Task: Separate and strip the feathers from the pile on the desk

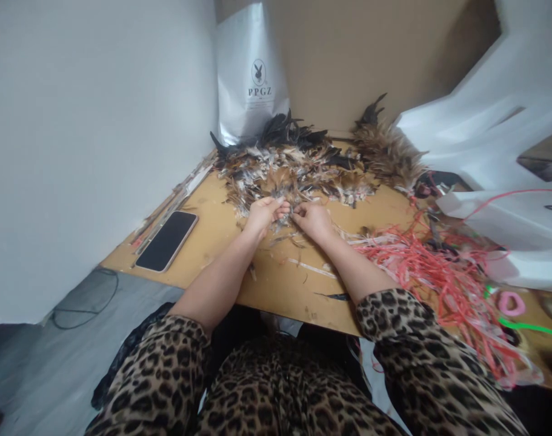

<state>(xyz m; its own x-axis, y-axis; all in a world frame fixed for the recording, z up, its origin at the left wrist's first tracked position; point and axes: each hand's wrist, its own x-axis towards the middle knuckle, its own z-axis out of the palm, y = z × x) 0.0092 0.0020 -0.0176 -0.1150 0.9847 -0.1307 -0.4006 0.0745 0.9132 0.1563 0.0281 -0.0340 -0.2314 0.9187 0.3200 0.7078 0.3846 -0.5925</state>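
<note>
My left hand (266,213) is closed, thumb against the fingers, around a small tuft of brown feathers (279,181) that fans out above it. Just to its right, my right hand (312,219) is closed in a pinch at the quill ends of the same tuft; what sits between its fingertips is too small to make out. Both hands are over the wooden table (221,242), fingertips nearly touching. Right behind them spreads a heap of loose feathers (298,160), black, brown and whitish. Stray feather bits lie beneath the hands.
A black phone (167,241) lies at the left. A white bag (252,72) stands behind the feathers. A brown feather bundle (387,148) sits at the back right. Tangled red and white strings (430,266), a pink ring (512,304) and white plastic sheeting (489,115) occupy the right side.
</note>
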